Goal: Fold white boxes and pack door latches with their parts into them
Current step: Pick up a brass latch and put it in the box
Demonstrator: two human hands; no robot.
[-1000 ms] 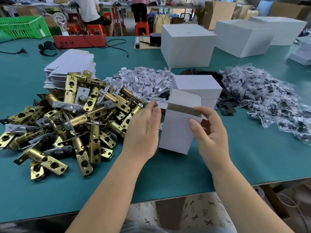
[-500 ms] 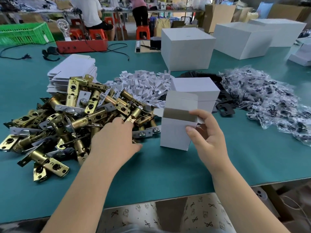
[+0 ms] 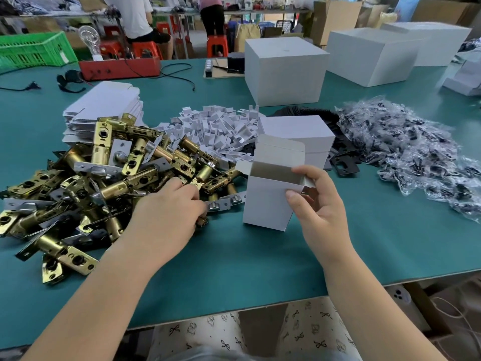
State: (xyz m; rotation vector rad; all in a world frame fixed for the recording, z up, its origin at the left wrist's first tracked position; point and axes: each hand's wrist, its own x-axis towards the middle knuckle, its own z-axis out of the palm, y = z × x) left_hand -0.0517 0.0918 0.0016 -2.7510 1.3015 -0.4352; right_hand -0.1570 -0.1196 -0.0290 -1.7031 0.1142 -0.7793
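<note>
Bare green worktop along the near edge, from below the brass latch pile across to the right corner: open passage there. Left side blocked by that heaped pile, with the left hand sunk into its near right edge. Narrow gap only between pile and open white box, partly filled by a silver faceplate. Behind the box, closed in by white paper inserts, a second white box and black plates. Right flank hemmed by bagged parts; clear strip between these and the right hand. Box mouth open from above.
</note>
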